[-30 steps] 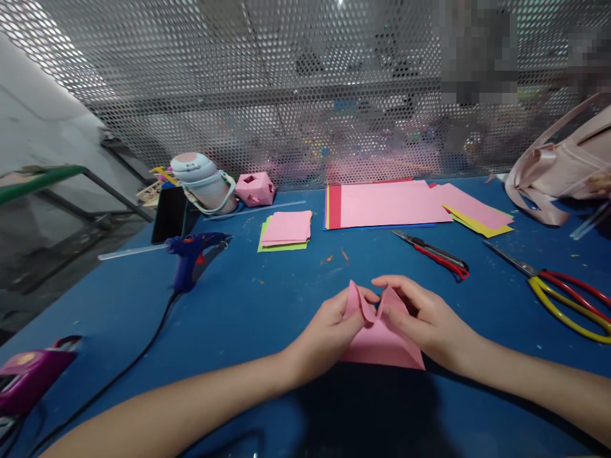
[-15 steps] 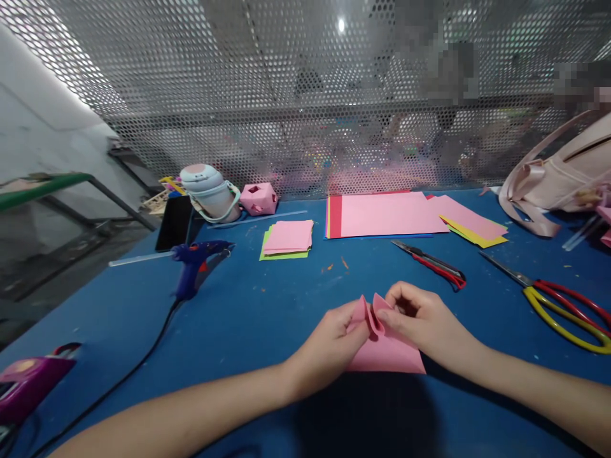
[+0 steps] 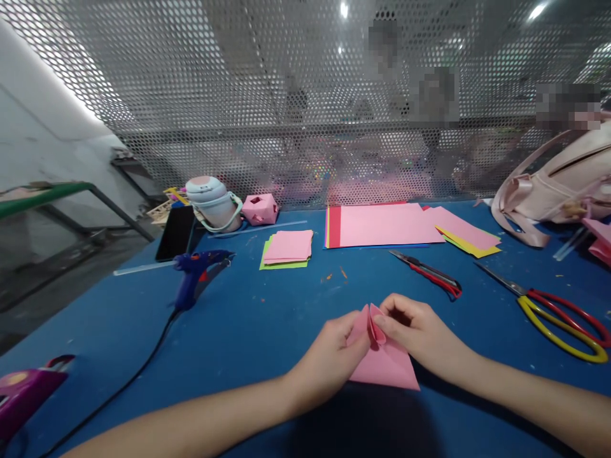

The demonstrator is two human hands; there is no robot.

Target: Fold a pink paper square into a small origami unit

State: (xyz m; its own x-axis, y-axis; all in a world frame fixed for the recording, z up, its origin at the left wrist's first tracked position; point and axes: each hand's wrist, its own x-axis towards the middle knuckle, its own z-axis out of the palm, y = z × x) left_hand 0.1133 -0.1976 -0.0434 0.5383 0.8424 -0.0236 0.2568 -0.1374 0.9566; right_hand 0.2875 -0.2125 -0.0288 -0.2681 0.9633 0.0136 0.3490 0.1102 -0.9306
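Note:
A pink sheet of paper [image 3: 386,367] is held between both hands just above the blue table. Its upper part is bent into two pointed flaps with a curled fold between them. My left hand [image 3: 334,346] pinches the left flap, thumb on the near side. On the other flap, my right hand [image 3: 410,324] grips with thumb and curled fingers. The fingertips behind the paper are hidden. Beyond the right hand lies a box cutter [image 3: 429,273] with a red and black handle. Scissors [image 3: 548,318] with red and yellow handles rest further right.
On the blue table [image 3: 267,337], a glue gun [image 3: 193,277] with its cord lies left. Stacked paper squares [image 3: 289,247] and larger sheets [image 3: 386,226] lie behind. A bottle [image 3: 212,200], phone [image 3: 175,234] and pink paper shape [image 3: 260,210] stand back left; a bag [image 3: 563,178] back right.
The two pointed flaps have come closer together, and the right hand has shifted slightly left. The view has tilted up a little, so everything sits lower in the picture.

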